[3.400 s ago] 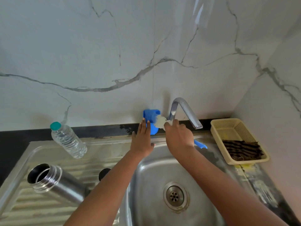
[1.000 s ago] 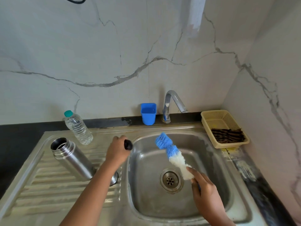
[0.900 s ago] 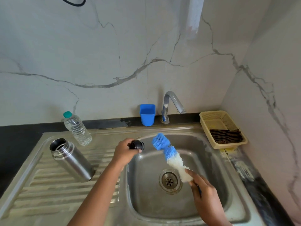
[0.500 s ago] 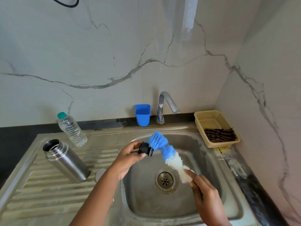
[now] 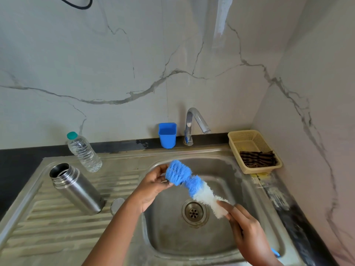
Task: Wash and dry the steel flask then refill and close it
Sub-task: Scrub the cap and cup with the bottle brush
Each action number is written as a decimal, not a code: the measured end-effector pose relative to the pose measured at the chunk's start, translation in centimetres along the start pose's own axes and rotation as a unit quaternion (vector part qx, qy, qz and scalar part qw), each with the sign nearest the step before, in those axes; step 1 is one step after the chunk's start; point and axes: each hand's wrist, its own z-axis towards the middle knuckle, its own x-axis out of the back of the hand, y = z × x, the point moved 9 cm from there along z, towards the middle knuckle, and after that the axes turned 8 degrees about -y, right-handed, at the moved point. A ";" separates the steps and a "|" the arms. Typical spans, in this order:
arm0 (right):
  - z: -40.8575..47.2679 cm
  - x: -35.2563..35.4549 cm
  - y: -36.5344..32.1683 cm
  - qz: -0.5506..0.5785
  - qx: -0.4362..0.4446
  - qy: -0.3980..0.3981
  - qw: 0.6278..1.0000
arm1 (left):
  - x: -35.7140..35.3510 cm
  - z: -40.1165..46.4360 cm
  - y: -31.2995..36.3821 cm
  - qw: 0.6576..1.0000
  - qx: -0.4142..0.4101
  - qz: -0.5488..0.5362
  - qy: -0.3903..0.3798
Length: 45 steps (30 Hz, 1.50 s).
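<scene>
Stainless sink with ribbed drainboard on the left, basin on the right, filling the near view under a marble wall. Steel flask open-mouthed and leaning on the drainboard near its far left corner, cap off. Plastic water bottle standing just behind the flask at the sink's far edge. Cream basket with a dark striped cloth at the far right corner; blue cup and tap along the back edge. Over the basin, blue-and-white bottle brush, its handle end gripped in the right hand, fingers curled round it. Left hand curled at the brush's blue tip, pinching a small dark piece, probably the flask's cap, mostly hidden behind the bristles.

Step in hand, by judgement: scrubbing the cap, with the flask's own washing yet to come. Next move likely calls for working bristles into the cap's threads, then rinsing under the tap.

No brand, label or writing readable anywhere.
</scene>
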 end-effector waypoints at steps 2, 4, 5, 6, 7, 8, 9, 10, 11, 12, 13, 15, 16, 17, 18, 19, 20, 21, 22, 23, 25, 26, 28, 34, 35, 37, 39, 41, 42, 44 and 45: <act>0.0 0.1 0.2 0.005 -0.002 0.008 1.000 | -0.3 -0.1 0.1 0.999 -0.010 -0.039 -0.023; 0.0 -0.1 0.0 0.010 0.001 0.015 1.000 | -0.6 -0.2 0.1 0.994 -0.019 -0.098 -0.039; 0.0 -0.2 -0.2 0.013 0.005 0.020 1.000 | -0.7 -0.2 0.1 0.992 -0.026 -0.117 -0.042; 0.0 -0.3 -0.4 0.018 0.007 0.022 1.000 | -0.8 -0.2 0.3 0.991 -0.034 -0.125 -0.042; 0.0 -0.4 -0.5 0.025 0.007 0.023 0.999 | -0.9 -0.3 0.4 0.991 -0.041 -0.123 -0.039; 0.0 -0.4 -0.6 0.030 0.007 0.023 0.999 | -0.9 -0.3 0.6 0.992 -0.046 -0.114 -0.034; 0.0 -0.5 -0.7 0.034 0.007 0.020 0.999 | -0.8 -0.2 0.7 0.994 -0.047 -0.098 -0.025; 0.0 -0.6 -0.8 0.034 0.009 0.016 0.999 | -0.7 -0.2 0.8 0.996 -0.049 -0.079 -0.015; 0.0 -0.7 -0.8 0.032 0.010 0.013 0.999 | -0.7 -0.3 0.9 0.997 -0.049 -0.059 -0.009; 0.0 -0.7 -0.7 0.029 0.011 0.013 0.999 | -0.7 -0.2 0.9 0.998 -0.047 -0.046 -0.007; 0.0 -0.6 -0.5 0.029 0.009 0.016 0.999 | -0.7 -0.2 0.9 0.998 -0.043 -0.042 -0.009; -0.1 -0.3 0.0 0.032 0.001 0.028 0.999 | -0.7 -0.1 0.9 0.998 -0.040 -0.053 -0.012; -0.2 -0.2 0.1 0.034 -0.001 0.030 0.999 | -0.6 -0.1 0.8 0.997 -0.039 -0.064 -0.009; -0.3 -0.3 0.1 0.035 0.000 0.026 0.999 | -0.4 -0.1 0.8 0.996 -0.039 -0.074 -0.005; -0.4 -0.4 0.0 0.035 0.004 0.017 0.999 | -0.2 -0.2 0.7 0.996 -0.038 -0.085 0.000; -0.5 -0.5 -0.2 0.035 0.008 0.007 0.999 | -0.1 -0.2 0.6 0.995 -0.039 -0.096 0.003; -0.5 -0.5 -0.3 0.036 0.009 0.002 0.999 | 0.1 -0.2 0.6 0.994 -0.040 -0.106 0.007; -0.5 -0.4 -0.3 0.037 0.008 0.005 0.999 | 0.2 -0.3 0.6 0.993 -0.042 -0.114 0.011; -0.4 -0.1 -0.3 0.040 0.007 0.014 0.999 | 0.3 -0.3 0.6 0.991 -0.042 -0.126 0.011; -0.3 0.1 -0.3 0.044 0.005 0.027 0.999 | 0.3 -0.3 0.5 0.989 -0.044 -0.143 0.009; -0.2 0.3 -0.3 0.050 -0.002 0.043 0.998 | 0.3 -0.3 0.4 0.982 -0.050 -0.185 0.007; -0.2 0.2 -0.4 0.053 -0.006 0.045 0.998 | 0.4 -0.2 0.4 0.978 -0.054 -0.199 0.012; -0.4 -0.1 -0.5 0.052 -0.005 0.039 0.998 | 0.5 -0.3 0.5 0.975 -0.062 -0.214 0.028; -0.9 -0.8 -0.2 0.051 -0.003 0.059 0.997 | -0.3 -0.6 0.4 0.962 -0.077 -0.256 0.055; -0.9 -0.8 -0.1 0.054 -0.012 0.068 0.996 | -0.3 -0.6 0.3 0.960 -0.080 -0.262 0.057; -0.8 -1.2 -0.3 0.050 -0.012 0.066 0.997 | -0.5 -0.4 0.3 0.957 -0.081 -0.271 0.061; -0.7 -1.4 -0.8 0.043 -0.002 0.058 0.997 | -0.7 -0.3 0.2 0.953 -0.080 -0.286 0.056; -0.6 -1.6 -1.2 0.040 0.008 0.055 0.998 | -0.9 -0.2 0.2 0.947 -0.085 -0.308 0.044; -0.6 -1.6 -1.2 0.041 0.005 0.057 0.998 | -1.0 -0.2 0.3 0.944 -0.087 -0.315 0.037; -0.5 -1.6 -0.7 0.046 -0.015 0.069 0.996 | -1.1 -0.1 0.3 0.948 -0.091 -0.303 0.028; -0.5 -1.7 -0.5 0.047 -0.024 0.069 0.996 | -1.1 -0.1 0.1 0.953 -0.088 -0.288 0.030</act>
